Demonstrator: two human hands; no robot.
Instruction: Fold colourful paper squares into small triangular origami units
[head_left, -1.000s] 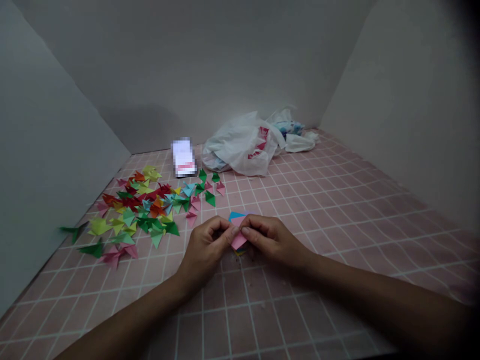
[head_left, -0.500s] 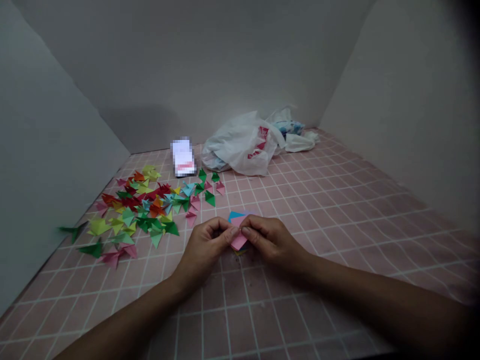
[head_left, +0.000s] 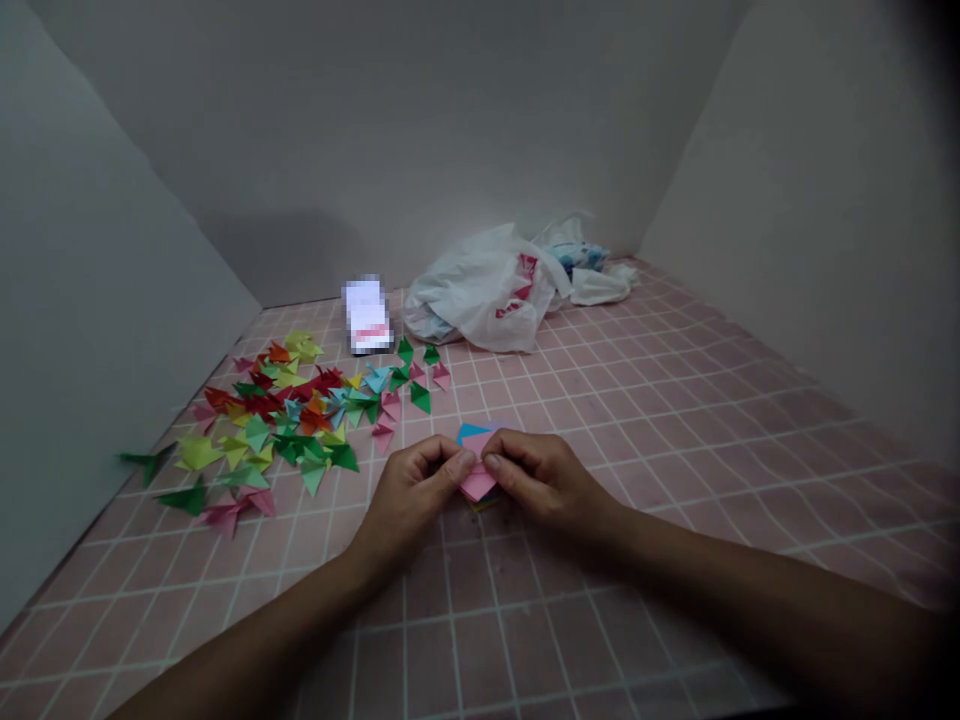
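Left hand (head_left: 416,487) and right hand (head_left: 553,482) pinch pink paper (head_left: 478,487) over the paper stack (head_left: 469,431), apparently mid-fold, next needing careful creasing.

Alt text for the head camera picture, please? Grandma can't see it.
A left hand and a right hand pinch a pink paper over other coloured paper. Colourful origami cranes lie to the left on a pink gridded surface, with a lit phone and a white plastic bag behind.
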